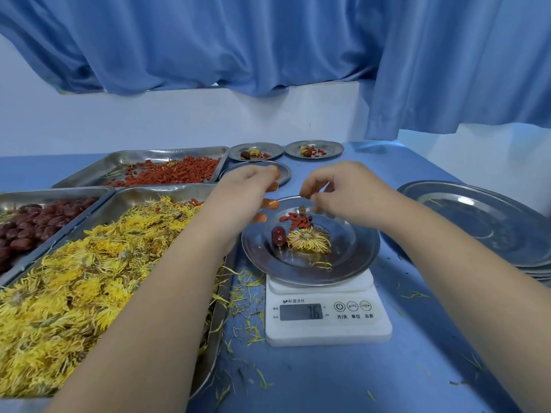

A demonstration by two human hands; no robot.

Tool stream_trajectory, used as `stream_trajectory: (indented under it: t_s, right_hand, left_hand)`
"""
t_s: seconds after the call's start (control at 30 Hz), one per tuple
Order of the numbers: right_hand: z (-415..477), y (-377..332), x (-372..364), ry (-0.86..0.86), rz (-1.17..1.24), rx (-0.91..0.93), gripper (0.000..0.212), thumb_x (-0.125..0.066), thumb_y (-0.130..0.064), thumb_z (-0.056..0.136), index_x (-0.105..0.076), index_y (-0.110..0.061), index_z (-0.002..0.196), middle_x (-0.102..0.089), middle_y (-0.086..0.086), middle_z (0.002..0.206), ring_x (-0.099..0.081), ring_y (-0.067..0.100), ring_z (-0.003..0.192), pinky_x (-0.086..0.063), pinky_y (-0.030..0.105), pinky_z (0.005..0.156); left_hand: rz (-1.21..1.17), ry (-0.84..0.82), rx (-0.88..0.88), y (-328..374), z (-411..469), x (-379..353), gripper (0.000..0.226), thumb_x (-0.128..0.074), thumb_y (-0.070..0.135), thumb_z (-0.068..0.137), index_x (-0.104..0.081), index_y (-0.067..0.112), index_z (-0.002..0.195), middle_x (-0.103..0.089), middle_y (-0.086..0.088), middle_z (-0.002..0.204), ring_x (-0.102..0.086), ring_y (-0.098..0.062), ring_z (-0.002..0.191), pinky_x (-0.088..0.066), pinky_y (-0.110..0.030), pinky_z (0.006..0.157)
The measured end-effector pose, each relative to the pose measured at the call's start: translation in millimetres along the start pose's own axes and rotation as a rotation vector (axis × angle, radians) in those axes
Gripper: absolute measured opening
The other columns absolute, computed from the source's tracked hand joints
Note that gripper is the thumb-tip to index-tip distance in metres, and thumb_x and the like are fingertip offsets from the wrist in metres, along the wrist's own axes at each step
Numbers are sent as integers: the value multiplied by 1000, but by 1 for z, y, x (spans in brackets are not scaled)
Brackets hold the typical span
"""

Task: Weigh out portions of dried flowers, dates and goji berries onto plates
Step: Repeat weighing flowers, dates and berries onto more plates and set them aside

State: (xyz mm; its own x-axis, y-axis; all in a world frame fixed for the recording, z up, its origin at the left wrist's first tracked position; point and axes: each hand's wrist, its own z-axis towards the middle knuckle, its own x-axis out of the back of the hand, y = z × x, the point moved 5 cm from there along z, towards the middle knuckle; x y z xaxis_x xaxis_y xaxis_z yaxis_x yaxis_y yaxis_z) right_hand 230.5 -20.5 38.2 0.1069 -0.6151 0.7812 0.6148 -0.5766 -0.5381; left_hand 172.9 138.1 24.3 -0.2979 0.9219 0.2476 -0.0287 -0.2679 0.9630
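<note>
Both forearms reach in from the near edge over a blue table (328, 383), w/ loose yellow petals (247, 293) scattered on it. Near centre sits a white scale (328, 326), display reading 7.6. On it rests a steel plate (360, 257) w/ one date (278, 236) at left, one dried flower (308, 240) just beside it on the right, and a small heap of goji berries (298, 221) just behind them. At near left, the flower tray (167, 192) is heaped w/ yellow blooms, its right edge near the scale. L hand (244, 186) hovers over the plate's far-left rim, fingers stretched out & spread, nothing seen in it, so no grip. R hand (346, 189) hovers over the far rim, fingers curled, thumb & forefinger tips close together; it's blurred, so can't tell if they pinch a berry. Left of the flower tray is the date tray (59, 193); behind both, the berry tray (143, 156). At right, well apart from the scale, a plate stack (477, 222). Behind L hand, an empty plate (284, 174), partly hidden. Further back, side by side, far-left plate (275, 149) & far-right plate (336, 148), each w/ flower, date & berries. A blue curtain (268, 40) hangs over a white wall at the back.
</note>
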Motion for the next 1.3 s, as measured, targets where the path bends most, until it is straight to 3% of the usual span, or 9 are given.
stream_trajectory:
  t_s: [0.1,0.23,0.4,0.67,0.83,0.93,1.03,1.1,1.3]
  right_hand:
    - [-6,-6,13,54,53,-36,22,-55,-10,87,-68,-28,84,-70,-9,67,-67,6,58,-51,22,63]
    - [-30,-7,23,126,144,-80,20,-52,-12,90,-66,-26,85,-70,0,63,-66,13,54,-46,21,53]
    - [-78,18,21,214,201,-186,9,-59,-16,89,-59,-17,80,-62,2,53,-57,13,42,-38,14,40]
    - [-109,60,1,234,284,-512,24,-59,-33,88,-47,-16,76,-63,1,51,-54,17,39,-34,22,39]
    - [-108,59,-12,241,491,-537,19,-58,-19,90,-44,-14,78,-60,1,50,-50,17,38,-30,22,34]
    - [-108,60,-12,271,715,-543,20,-56,-4,90,-43,-13,78,-51,1,46,-46,20,42,-30,26,40]
    - [-106,60,-12,295,840,-530,23,-53,1,92,-41,-13,77,-45,-1,43,-40,21,46,-27,30,44]
    - [-98,58,-10,338,896,-523,24,-53,1,93,-41,-12,77,-46,-2,44,-43,20,43,-34,26,39]
    - [-43,60,-8,447,982,-593,21,-51,2,94,-43,-11,79,-49,8,72,-54,16,52,-47,20,44]
  left_hand:
    - [-123,-43,84,0,0,-2,29,-47,46,98,-67,24,101,-74,5,100,-73,-17,84,-52,-31,67]
    - [-199,-107,108,1,-3,-4,30,-47,44,99,-66,21,102,-74,-1,103,-73,-22,91,-51,-35,74]
    - [-177,-130,122,5,-7,-6,21,-51,33,97,-66,20,103,-72,-2,107,-70,-25,97,-51,-33,74]
    - [-189,-117,105,7,-11,-4,19,-55,29,95,-66,20,106,-71,2,93,-67,-21,84,-48,-30,66]
    - [-221,-91,108,5,-9,0,19,-54,28,95,-68,21,104,-71,2,92,-66,-18,79,-47,-29,66]
    - [-284,-52,116,6,-7,1,18,-54,25,95,-68,19,104,-69,2,91,-65,-18,74,-47,-28,64]
    - [-314,72,74,7,-4,8,15,-55,25,94,-66,18,103,-66,2,90,-64,-16,69,-44,-28,61]
    - [-323,158,16,7,-3,14,14,-54,26,94,-66,22,99,-66,4,89,-64,-15,71,-44,-29,64]
    - [-494,252,-29,5,-1,24,17,-51,25,92,-68,23,93,-65,2,88,-61,-15,67,-44,-29,64]
